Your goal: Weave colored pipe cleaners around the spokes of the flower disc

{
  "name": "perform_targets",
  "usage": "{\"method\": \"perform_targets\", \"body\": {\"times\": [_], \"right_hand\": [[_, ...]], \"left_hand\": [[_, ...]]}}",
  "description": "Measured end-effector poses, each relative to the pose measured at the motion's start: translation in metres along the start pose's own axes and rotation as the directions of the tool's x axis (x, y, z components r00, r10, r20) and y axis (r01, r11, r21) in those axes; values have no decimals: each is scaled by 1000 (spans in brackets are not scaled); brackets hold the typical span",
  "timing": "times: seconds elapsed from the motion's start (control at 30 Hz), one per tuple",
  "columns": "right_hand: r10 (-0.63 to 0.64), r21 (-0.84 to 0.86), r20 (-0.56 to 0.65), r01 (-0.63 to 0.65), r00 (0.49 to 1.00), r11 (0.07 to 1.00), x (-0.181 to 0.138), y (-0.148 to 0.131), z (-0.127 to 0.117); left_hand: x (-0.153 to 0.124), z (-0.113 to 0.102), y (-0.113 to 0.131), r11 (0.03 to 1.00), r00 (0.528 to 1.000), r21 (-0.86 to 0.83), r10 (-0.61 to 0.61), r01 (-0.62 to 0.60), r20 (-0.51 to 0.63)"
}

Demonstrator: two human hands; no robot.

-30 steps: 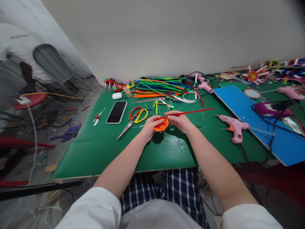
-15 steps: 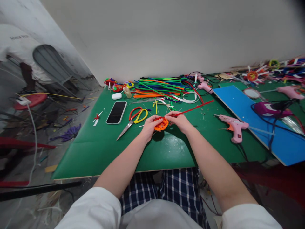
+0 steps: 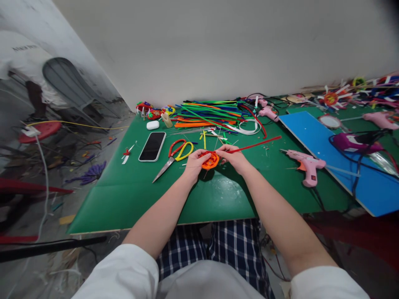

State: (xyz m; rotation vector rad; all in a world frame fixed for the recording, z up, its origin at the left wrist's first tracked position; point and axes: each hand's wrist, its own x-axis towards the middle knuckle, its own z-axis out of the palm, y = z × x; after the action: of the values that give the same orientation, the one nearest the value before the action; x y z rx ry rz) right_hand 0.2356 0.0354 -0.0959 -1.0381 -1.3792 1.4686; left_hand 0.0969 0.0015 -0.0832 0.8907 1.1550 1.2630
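Between my hands, just above the green tabletop (image 3: 131,195), is a round orange woven piece (image 3: 210,161) with thin wires sticking out around it. My left hand (image 3: 195,161) pinches its left edge between thumb and fingers. In my right hand (image 3: 232,157) a red pipe cleaner (image 3: 260,144) is pinched close to the orange piece; its free end points right. The fingertips of both hands nearly meet at the top of the piece. Left of my hands lie scissors (image 3: 174,158) with one red and one yellow handle, blades apart.
A phone (image 3: 152,146) and a white earbud case (image 3: 153,125) lie left. Coloured pipe cleaners (image 3: 208,114) are piled behind my hands. A pink glue gun (image 3: 307,165) with a cord lies right, by a blue board (image 3: 339,162). A person (image 3: 28,66) is at far left.
The orange piece has turned and tilted slightly, so its wires point differently. The free end of the red pipe cleaner has dropped a little. Both hands stay nearly in place.
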Motion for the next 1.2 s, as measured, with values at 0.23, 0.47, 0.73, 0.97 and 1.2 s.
{"method": "perform_targets", "body": {"times": [0.23,0.47,0.73,0.97,1.2], "right_hand": [[14,15,94,-15,996,1000,-2,-3,-1],[22,-10,120,-21,992,1000,-3,-4,-1],[42,-26,72,-40,997,999,-3,-5,0],[71,-32,0,-71,997,997,1,1,-1],[28,-98,-36,-32,999,995,1,3,-2]], "left_hand": [[1,-4,3,999,998,37,-9,11,-60],[2,-5,1,998,997,58,19,-15,-74],[6,-5,-4,984,983,131,140,-124,-120],[8,-7,-7,972,995,225,78,-63,-56],[8,-9,-9,956,996,284,82,-73,-21]]}}
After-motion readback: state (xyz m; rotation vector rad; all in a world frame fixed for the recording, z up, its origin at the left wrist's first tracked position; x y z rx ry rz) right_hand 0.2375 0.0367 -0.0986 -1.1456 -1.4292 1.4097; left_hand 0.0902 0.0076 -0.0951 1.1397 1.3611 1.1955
